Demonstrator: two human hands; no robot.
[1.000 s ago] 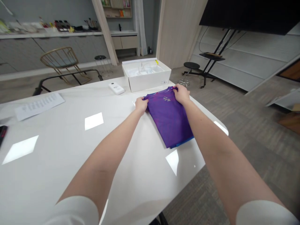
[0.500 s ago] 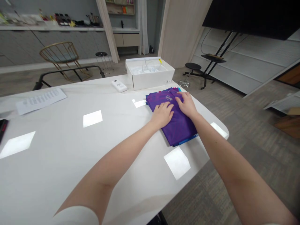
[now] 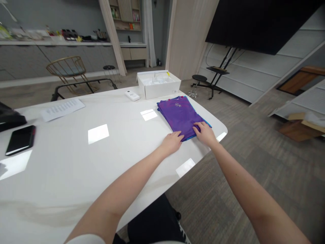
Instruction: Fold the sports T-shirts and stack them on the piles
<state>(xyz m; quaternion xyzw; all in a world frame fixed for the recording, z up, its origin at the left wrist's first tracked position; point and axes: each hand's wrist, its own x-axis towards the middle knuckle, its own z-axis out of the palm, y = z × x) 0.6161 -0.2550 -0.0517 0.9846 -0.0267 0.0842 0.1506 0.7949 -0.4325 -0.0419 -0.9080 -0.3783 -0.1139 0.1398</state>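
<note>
Our hands lie open, the left hand [image 3: 172, 142] touching and the right hand [image 3: 205, 134] resting on the near edge of the folded purple shirt [image 3: 177, 114], on the tabletop [image 3: 76, 176] near its corner; a careless push could rumple the folds or slide it off.

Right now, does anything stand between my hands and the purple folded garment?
Nothing visible does: the right hand rests on the garment's near corner, and the left hand touches the near edge of the purple folded garment.
</note>
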